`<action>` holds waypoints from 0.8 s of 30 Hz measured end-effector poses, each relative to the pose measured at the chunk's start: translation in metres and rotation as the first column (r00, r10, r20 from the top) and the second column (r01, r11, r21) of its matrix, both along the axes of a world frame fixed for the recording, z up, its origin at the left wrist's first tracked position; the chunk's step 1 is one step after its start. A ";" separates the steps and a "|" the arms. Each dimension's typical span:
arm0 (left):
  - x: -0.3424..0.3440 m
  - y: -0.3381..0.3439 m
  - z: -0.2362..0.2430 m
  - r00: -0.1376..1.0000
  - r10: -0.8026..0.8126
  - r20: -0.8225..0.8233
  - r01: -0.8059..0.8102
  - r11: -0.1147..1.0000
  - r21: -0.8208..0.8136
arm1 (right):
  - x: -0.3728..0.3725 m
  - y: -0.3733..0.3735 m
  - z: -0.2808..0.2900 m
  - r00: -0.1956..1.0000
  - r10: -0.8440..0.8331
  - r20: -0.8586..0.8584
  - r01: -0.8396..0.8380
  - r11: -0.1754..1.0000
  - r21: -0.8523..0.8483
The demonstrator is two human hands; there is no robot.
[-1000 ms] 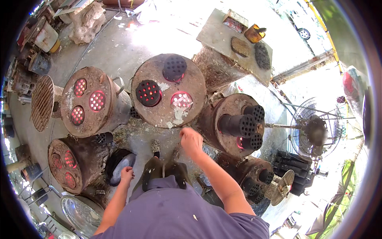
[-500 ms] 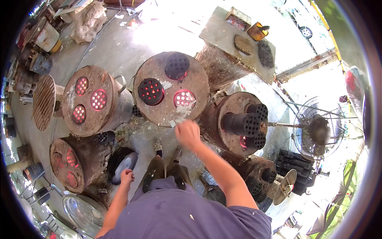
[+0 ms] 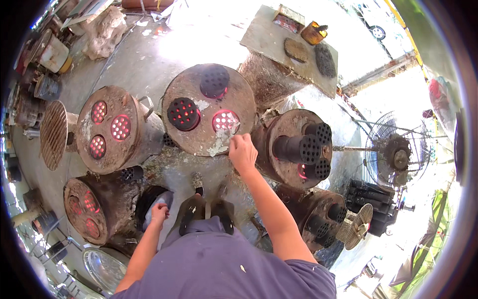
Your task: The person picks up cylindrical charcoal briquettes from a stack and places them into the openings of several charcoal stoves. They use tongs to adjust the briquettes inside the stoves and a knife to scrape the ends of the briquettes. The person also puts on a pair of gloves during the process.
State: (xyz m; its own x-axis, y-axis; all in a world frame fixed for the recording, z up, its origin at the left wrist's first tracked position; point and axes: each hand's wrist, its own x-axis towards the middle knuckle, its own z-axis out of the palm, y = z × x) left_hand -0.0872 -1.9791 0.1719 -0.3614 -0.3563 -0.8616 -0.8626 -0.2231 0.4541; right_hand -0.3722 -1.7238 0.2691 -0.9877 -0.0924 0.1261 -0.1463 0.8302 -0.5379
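My right hand is raised at the near rim of the central round stove top, fingers pinched beside pale flakes; whether they hold anything is unclear. Under the flakes, one hole glows red. That top also carries two dark perforated coal briquettes. My left hand hangs low with curled fingers, over or beside a black round container with a blue-grey inside; what it holds, if anything, I cannot make out.
Other round stoves glow at left, beside a grate. At right are stoves with black briquettes, a large fan and stacked black cylinders. A board with small objects stands behind.
My right hand has moved up and slightly right, closer to the flakes on the central stove's rim. My left hand stays low, with little movement. The view has shifted slightly.
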 end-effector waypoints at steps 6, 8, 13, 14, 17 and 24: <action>0.000 0.003 -0.008 1.000 0.007 -0.016 -0.006 1.000 0.026 | 0.051 0.052 0.038 0.979 -0.120 0.164 0.132 0.989 -0.066; -0.006 0.003 -0.008 0.999 -0.034 -0.008 0.034 0.999 0.026 | 0.056 0.078 0.067 0.977 -0.194 0.088 0.199 0.979 -0.054; -0.031 0.009 -0.006 0.988 -0.150 -0.037 0.151 0.989 0.007 | 0.012 0.153 0.113 0.901 -0.163 -0.402 0.272 0.934 0.232; -0.038 0.010 -0.008 0.979 -0.200 -0.046 0.201 0.979 0.019 | 0.001 0.160 0.111 0.930 -0.230 -0.286 0.308 0.912 0.272; -0.048 0.009 -0.004 0.964 -0.256 -0.065 0.259 0.965 0.038 | -0.019 0.166 0.102 0.930 -0.362 0.067 0.313 0.872 0.378; -0.052 0.007 0.006 0.973 -0.227 -0.027 0.228 0.973 0.041 | -0.025 0.142 0.119 0.946 -0.274 0.171 0.183 0.891 0.416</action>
State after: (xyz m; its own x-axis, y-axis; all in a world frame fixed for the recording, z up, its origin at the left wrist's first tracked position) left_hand -0.1396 -1.9725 0.1778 -0.4481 -0.2247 -0.8653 -0.8827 -0.0419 0.4680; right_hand -0.3974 -1.5821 0.3879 -0.9852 0.1429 -0.0950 0.1568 0.9746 -0.1599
